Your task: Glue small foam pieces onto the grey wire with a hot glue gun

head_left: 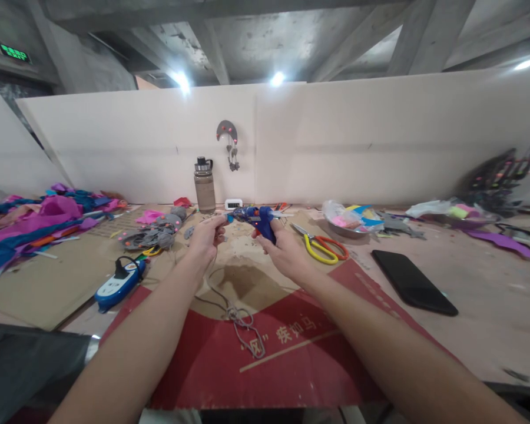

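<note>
In the right grip (284, 242), a blue plastic glue gun (262, 218).

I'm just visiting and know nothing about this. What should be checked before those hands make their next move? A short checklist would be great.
1. Glue gun held: ok, the right hand grips its handle.
2. Left hand well clear of the nozzle: not ok, its fingers look very close.
3. Nozzle hot: cannot tell.
4. Grey cord laid out neatly: not ok, it lies bunched in loops over the cardboard.
5. Scissors out of the way: ok, lying untouched to the right.
6. Power strip feeding the gun: cannot tell, though a black plug sits in it.
</note>
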Available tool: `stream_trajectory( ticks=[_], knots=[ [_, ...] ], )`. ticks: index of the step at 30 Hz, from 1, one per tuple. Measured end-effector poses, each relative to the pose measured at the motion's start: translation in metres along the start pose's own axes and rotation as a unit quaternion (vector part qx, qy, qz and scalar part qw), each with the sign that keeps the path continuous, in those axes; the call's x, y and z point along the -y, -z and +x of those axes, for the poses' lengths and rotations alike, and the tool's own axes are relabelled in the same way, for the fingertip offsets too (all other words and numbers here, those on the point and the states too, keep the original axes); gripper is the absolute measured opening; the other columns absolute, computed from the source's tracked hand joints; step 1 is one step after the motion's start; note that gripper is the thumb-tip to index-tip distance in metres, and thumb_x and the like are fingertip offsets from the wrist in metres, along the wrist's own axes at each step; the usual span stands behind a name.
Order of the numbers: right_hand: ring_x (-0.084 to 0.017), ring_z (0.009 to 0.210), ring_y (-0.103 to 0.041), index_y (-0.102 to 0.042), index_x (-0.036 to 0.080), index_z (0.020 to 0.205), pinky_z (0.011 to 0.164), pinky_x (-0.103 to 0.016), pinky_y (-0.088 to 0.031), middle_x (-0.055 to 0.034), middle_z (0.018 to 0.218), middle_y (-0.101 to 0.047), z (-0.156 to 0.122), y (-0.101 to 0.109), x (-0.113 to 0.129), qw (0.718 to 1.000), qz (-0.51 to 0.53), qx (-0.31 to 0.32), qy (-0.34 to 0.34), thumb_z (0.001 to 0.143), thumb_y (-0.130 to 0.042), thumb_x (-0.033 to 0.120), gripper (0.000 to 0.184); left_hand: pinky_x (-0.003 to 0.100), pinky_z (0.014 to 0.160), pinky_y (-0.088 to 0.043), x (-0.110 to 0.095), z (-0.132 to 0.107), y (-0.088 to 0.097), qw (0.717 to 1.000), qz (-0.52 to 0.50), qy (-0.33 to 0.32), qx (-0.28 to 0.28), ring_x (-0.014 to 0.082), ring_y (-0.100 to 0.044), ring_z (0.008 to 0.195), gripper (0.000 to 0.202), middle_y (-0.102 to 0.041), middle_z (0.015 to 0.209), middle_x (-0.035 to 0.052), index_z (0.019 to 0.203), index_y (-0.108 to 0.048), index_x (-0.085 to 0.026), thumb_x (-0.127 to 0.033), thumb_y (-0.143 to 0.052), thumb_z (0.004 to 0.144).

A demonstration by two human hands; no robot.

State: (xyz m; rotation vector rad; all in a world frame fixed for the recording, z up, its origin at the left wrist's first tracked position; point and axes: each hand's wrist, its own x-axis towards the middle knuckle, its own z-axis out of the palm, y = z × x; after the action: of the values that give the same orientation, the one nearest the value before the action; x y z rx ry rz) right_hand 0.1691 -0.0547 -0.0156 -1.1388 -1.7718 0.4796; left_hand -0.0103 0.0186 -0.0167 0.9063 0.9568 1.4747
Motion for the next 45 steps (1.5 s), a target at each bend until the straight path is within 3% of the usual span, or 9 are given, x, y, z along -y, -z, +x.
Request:
stream_trajectory(
  ticks=[13,45],
  knots=[
    [-0.018,0.074,-0.055,-0.052,0.019,0.098,0.068,-0.031,-0.042,-0.007,0.087,-0.063,0.0007,-0.0012,-0.0037,0.999,-0.048,-0.018,0.012,0.083,-0.047,0.03,0.019,0.014,0.035,-0.022,-0.002,-0.0053,-0.0038,0.999,0.014,-0.042,0.02,0.0021,-0.039,0.043,0.027,-0.056,0.059,-0.0018,0.065,-0.056,-0.013,-0.024,-0.074,0.049],
    [-0.021,0.077,-0.056,-0.053,0.017,0.1,0.071,-0.034,-0.041,-0.0093,0.089,-0.063,0.0009,-0.0013,-0.0025,0.997,-0.069,-0.028,0.001,0.083,-0.046,0.031,0.023,0.016,0.036,-0.02,-0.0038,-0.008,-0.0052,0.997,0.024,-0.067,0.027,0.0028,-0.038,0.045,0.025,-0.055,0.061,-0.0007,0.065,-0.057,-0.013,-0.024,-0.074,0.05]
  ],
)
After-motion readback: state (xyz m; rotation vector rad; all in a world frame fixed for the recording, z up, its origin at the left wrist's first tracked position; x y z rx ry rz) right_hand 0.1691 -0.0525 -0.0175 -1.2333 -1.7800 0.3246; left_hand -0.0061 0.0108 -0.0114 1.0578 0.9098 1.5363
